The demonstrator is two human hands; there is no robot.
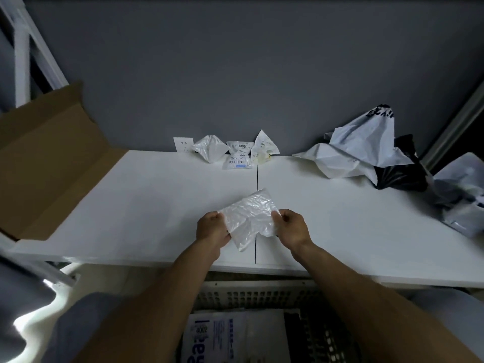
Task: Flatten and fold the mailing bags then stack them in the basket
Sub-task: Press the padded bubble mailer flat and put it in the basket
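Observation:
A small crumpled translucent white mailing bag [248,218] hangs just above the white table, stretched between both hands. My left hand [211,227] pinches its left edge and my right hand [290,227] pinches its right edge. Below the table's front edge stands a perforated white basket [251,296], with a flat white bag bearing blue print [235,336] lying in it. Several small crumpled white bags [235,151] sit at the back of the table by the wall. A pile of larger white and black bags [366,153] lies at the back right.
An open brown cardboard box [49,158] stands at the left edge of the table [146,205]. More grey-white bags [463,197] lie at the far right. A grey wall rises behind, with a white socket plate [183,144]. White shelf posts [23,56] stand at top left.

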